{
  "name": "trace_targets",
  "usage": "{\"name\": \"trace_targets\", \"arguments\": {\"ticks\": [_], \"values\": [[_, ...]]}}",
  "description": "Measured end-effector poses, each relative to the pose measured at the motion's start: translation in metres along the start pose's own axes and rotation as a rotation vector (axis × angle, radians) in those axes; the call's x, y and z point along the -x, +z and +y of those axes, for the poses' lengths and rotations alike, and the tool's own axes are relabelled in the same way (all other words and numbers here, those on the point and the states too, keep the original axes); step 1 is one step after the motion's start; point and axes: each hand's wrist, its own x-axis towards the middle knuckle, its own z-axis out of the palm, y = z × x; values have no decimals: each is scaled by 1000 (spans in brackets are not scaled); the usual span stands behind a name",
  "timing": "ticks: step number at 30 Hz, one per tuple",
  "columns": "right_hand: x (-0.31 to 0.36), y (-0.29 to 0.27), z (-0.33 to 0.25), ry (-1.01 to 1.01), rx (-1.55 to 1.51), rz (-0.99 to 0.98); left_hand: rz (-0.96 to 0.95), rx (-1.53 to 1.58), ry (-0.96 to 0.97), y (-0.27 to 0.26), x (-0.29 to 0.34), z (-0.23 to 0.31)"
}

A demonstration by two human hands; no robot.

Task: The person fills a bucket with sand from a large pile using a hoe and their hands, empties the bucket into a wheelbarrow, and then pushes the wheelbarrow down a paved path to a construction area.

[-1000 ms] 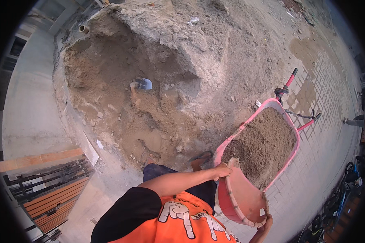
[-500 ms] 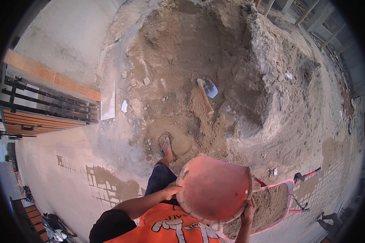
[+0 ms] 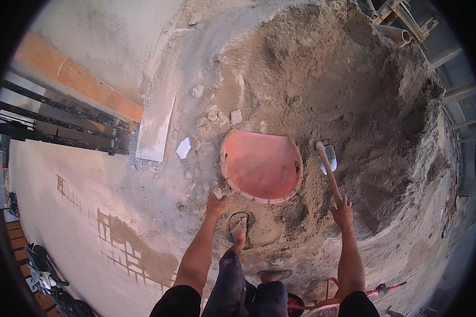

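A shallow reddish tub (image 3: 262, 161) with a worn, pale rim lies on the sand in front of me, its hollow side up. My left hand (image 3: 216, 205) is just off its near left rim, holding nothing I can see, fingers slightly apart. To the right of the tub, a hoe (image 3: 331, 177) with a short wooden handle rests with its metal blade in the sand. My right hand (image 3: 342, 213) is closed around the near end of that handle.
A large dug-out sand pile (image 3: 365, 79) rises ahead and to the right. Rubble and a flat pale board (image 3: 157, 129) lie at the left, beside a black fence (image 3: 53, 113). A red-framed wheelbarrow (image 3: 328, 304) stands near my right side. My sandalled foot (image 3: 238, 228) is close behind the tub.
The tub has gone from both my hands at my waist to the sand ahead. My left hand has let go of it; my right hand has reached forward and taken the hoe's handle.
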Motion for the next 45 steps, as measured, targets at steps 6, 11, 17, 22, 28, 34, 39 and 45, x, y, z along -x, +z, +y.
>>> {"name": "trace_targets", "arguments": {"ticks": [6,11,17,22,28,34,39,45], "values": [[-55,128,99,137,89,303,-312,-28,-6,26,60,-37],[-28,54,-41,419,-526,-25,-387,-100,-207,-13,144,-59],[48,-92,-148,354,-943,184,-333,690,-616,83,61,81],[31,-153,-241,181,-1125,270,-38,936,-588,161,-44,46],[-38,-181,-241,-71,-1111,396,137,1057,-632,168,-42,78],[-144,-237,-315,-572,-1224,254,310,817,-879,190,-91,114],[-253,-272,-434,-724,-1102,101,98,1122,248,129,-97,336],[-367,-141,-464,-452,-944,-94,-114,373,364,125,-184,453]]}}
